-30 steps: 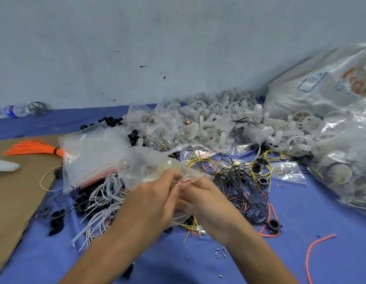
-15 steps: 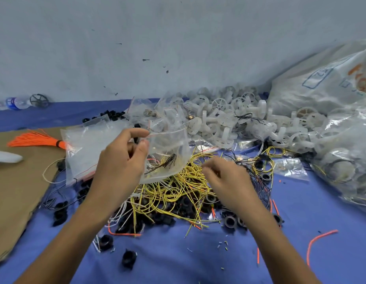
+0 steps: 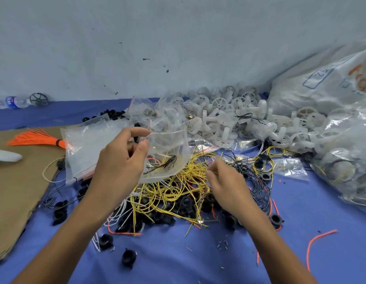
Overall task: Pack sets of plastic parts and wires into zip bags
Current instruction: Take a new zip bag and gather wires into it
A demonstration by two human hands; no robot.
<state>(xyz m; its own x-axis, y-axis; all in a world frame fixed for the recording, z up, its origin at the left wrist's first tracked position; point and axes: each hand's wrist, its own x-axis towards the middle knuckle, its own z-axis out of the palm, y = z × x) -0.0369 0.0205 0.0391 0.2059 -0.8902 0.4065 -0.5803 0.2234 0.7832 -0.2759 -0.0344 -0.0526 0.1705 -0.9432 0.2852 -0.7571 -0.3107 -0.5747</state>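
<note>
- Above the tangle of wires, the left hand (image 3: 120,160) holds a clear zip bag (image 3: 167,152) up off the surface, its rim pinched between thumb and forefinger; a few black wires and some yellow ones already lie in the bag's bottom.
- The right hand (image 3: 225,185) reaches down into the yellow wires (image 3: 178,187), its fingertips drawn together as if pinching a strand; whether a wire is actually caught cannot be told.
- Risk: the yellow wires are knotted with black ones and with black plastic parts (image 3: 186,203), so a pull would likely drag out several strands at once and spoil the count for the set.
- Risk: the bag is held at one side of its mouth only, so it may sag shut, and a springy wire could miss it or flick back out.
- Risk: the held bag's contents could tip out if it is tilted while the other hand searches.
- The surface is a blue cloth (image 3: 301,253), strewn with loose parts and orange wire offcuts; a brown cardboard sheet (image 3: 18,181) lies at the left with an orange wire bundle (image 3: 34,138) on it.
- Behind, white plastic wheels (image 3: 229,119) are heaped against a pale wall (image 3: 157,37), with large filled plastic sacks (image 3: 331,89) at the right and spare zip bags (image 3: 83,148) at the left.
</note>
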